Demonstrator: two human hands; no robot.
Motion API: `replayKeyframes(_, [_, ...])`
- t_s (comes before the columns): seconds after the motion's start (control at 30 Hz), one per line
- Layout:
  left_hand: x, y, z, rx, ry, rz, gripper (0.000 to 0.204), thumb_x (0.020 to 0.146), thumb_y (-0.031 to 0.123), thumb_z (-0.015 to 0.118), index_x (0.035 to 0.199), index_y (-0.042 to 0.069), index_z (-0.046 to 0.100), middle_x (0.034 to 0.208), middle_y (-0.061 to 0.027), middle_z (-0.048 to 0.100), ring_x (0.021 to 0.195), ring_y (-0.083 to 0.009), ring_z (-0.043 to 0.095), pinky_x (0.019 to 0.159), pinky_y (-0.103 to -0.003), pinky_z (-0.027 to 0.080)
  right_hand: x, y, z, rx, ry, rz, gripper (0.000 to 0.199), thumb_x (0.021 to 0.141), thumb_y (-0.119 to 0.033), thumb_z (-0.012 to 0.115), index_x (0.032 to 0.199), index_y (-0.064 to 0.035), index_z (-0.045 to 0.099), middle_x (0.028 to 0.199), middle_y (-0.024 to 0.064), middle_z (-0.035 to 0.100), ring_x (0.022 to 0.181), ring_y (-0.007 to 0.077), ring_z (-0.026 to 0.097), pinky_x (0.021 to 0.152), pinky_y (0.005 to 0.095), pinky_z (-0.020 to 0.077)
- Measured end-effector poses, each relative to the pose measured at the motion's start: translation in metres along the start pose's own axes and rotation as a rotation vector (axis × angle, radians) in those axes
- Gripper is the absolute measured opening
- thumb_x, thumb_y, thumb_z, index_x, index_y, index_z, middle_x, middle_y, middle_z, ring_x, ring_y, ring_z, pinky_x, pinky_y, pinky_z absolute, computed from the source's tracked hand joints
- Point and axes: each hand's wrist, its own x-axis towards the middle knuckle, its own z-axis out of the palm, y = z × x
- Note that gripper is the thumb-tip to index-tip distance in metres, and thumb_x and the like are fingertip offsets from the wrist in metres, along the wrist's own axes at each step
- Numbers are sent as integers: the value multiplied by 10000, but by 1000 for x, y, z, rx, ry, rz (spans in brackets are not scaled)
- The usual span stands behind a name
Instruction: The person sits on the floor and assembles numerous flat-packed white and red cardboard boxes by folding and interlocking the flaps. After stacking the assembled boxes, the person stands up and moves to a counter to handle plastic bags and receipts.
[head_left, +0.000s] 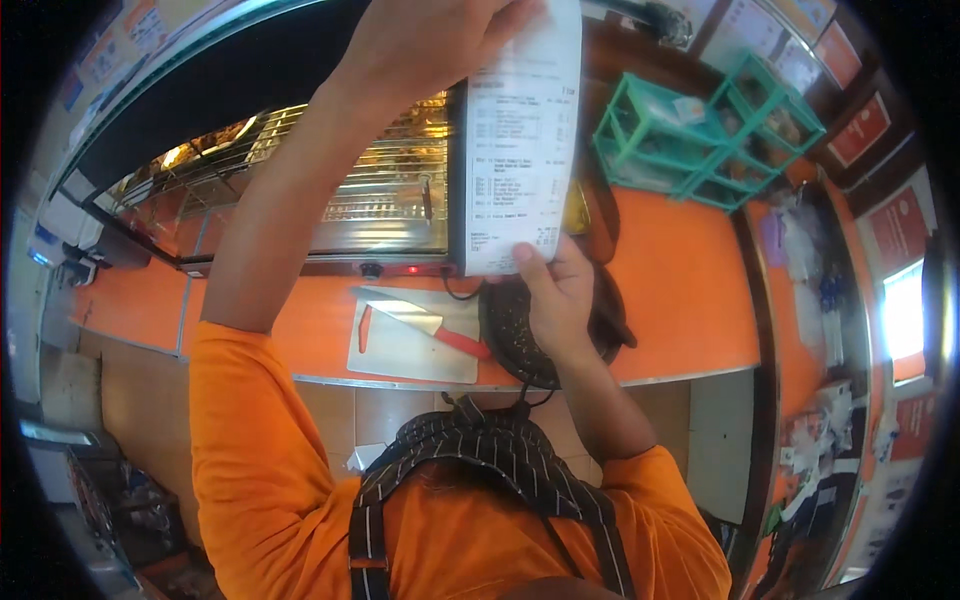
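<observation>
A long white printed receipt (520,150) hangs upright in front of me, beside the right end of a lit glass food warmer (390,200). Up at its top end is my left hand (430,45), raised above the warmer; its fingertips are smeared and run out of the picture's upper edge. Lower down, my right hand (560,295) pinches the bottom edge of the paper, thumb on the printed face. Below the receipt, a dark round pan or mortar (510,335) stands on the orange counter, partly behind my right hand.
A knife with a red handle (460,342) lies on a white cutting board (400,352) at the counter's front edge. Green plastic baskets (665,145) stand at the back right of the orange counter (690,300). A side shelf with plastic bags (820,430) runs along the right.
</observation>
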Motion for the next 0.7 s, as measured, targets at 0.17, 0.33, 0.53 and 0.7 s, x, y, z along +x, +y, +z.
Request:
replayKeyframes(0.17, [-11, -25, 11, 253, -63, 133, 250, 932, 213, 572, 1140, 102, 657, 1093, -110, 653, 1027, -262, 609, 881, -387, 473, 18, 12, 7, -42, 152, 175, 192, 936, -163, 603, 1044, -5, 603, 834, 77, 658, 682, 125, 629, 634, 277, 535])
replayKeyframes(0.33, [-32, -48, -9, 41, -84, 45, 349, 959, 173, 517, 1280, 43, 561, 1272, -155, 583, 1159, -328, 559, 960, -419, 448, 2, 44, 0, -457, 102, -213, 175, 898, -161, 654, 1014, -42, 600, 882, 47, 635, 750, 127, 610, 672, 301, 519])
replayKeyframes(0.53, [-111, -8, -32, -47, 64, 52, 427, 1032, 240, 328, 1252, -67, 528, 1298, -222, 548, 1221, -366, 507, 1073, -482, 362, -106, 37, -104, -728, 20, 70, 222, 911, -261, 601, 943, -44, 635, 828, 104, 668, 774, 204, 662, 689, 352, 507])
replayKeyframes(0.7, [-256, 72, -5, -357, 281, 39, 376, 1023, 246, 357, 1058, -70, 558, 1061, -227, 616, 1079, -345, 570, 904, -463, 496, -253, 118, -266, -954, 543, 506, 268, 902, -297, 589, 1022, -64, 647, 915, 128, 675, 834, 256, 644, 732, 377, 500])
